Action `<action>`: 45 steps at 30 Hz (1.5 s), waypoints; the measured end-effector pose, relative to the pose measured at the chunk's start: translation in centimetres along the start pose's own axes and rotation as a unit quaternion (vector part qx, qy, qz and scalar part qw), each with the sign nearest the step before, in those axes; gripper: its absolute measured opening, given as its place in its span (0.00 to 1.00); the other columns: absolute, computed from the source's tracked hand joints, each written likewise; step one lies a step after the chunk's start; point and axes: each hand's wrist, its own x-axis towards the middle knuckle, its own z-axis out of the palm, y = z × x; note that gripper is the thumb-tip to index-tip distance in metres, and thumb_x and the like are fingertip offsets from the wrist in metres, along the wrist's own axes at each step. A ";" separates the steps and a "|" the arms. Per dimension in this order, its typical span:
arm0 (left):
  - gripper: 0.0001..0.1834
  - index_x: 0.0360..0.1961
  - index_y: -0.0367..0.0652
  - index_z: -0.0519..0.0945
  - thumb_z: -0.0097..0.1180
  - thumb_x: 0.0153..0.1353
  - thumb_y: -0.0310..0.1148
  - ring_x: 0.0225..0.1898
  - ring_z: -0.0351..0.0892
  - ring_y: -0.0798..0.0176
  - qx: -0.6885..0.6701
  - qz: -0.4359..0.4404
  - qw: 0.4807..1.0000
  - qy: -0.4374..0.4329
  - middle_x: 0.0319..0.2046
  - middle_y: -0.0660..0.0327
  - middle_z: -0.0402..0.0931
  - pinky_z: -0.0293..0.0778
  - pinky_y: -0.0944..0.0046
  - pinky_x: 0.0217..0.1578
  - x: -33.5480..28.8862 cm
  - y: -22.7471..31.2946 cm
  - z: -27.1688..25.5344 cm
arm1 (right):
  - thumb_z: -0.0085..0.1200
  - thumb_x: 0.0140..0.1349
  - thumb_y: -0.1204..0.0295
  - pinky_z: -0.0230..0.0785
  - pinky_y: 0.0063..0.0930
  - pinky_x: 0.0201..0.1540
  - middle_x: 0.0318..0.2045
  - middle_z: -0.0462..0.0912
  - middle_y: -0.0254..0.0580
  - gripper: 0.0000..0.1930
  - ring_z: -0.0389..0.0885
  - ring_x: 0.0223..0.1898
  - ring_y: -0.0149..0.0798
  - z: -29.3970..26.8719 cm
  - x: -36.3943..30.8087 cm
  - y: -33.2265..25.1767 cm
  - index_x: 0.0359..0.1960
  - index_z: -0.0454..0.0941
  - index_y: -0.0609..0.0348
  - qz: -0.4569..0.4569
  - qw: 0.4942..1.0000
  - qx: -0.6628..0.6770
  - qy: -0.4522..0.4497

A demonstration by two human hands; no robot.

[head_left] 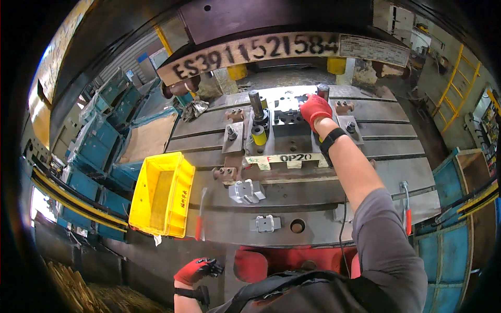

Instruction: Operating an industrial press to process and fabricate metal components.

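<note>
My right hand (316, 108), in a red glove, reaches far over the press table to the steel die (289, 108), at its top right beside a guide post (323, 92). Its fingertips are hidden, so I cannot tell whether they grip anything. Low at the table's near side hangs my left hand (199, 269), gloved in red with black finger coating. Its fingers are loosely bent with nothing seen in them. Between the hands, a stack of grey formed metal parts (247, 192) rests on the table, with another such part (265, 224) nearer me.
A yellow plastic bin (180, 201) stands at the table's left edge, next to a red-handled tool (199, 221). Another red-handled tool (407, 208) lies right. The press's upper block (250, 55) overhangs the die. Clamps (231, 133) flank it; a red stool (251, 265) is near me.
</note>
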 end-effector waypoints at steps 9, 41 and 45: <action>0.18 0.51 0.34 0.71 0.45 0.62 0.30 0.42 0.78 0.58 -0.046 0.042 0.996 0.070 0.43 0.51 0.77 0.74 0.62 0.43 3.7 -13.3 -8.2 | 0.49 0.57 0.55 0.68 0.40 0.50 0.49 0.77 0.43 0.21 0.75 0.51 0.45 -0.3 0.9 -0.9 0.50 0.74 0.48 -0.063 0.985 -0.140 -0.083; 0.14 0.42 0.41 0.73 0.54 0.56 0.36 0.31 0.74 0.68 0.289 0.115 0.942 0.125 0.31 0.61 0.76 0.71 0.67 0.33 7.3 -15.6 1.4 | 0.36 0.56 0.37 0.26 0.54 0.66 0.65 0.53 0.56 0.36 0.45 0.67 0.56 2.7 -5.6 -4.9 0.63 0.60 0.38 -0.155 0.963 -0.215 -0.058; 0.16 0.45 0.42 0.73 0.53 0.57 0.37 0.32 0.76 0.67 0.074 0.064 0.992 0.084 0.31 0.59 0.77 0.72 0.67 0.32 7.1 -14.4 1.7 | 0.34 0.58 0.37 0.26 0.52 0.66 0.65 0.53 0.56 0.35 0.46 0.67 0.55 2.0 -5.3 -4.4 0.64 0.59 0.39 -0.178 0.963 -0.189 -0.071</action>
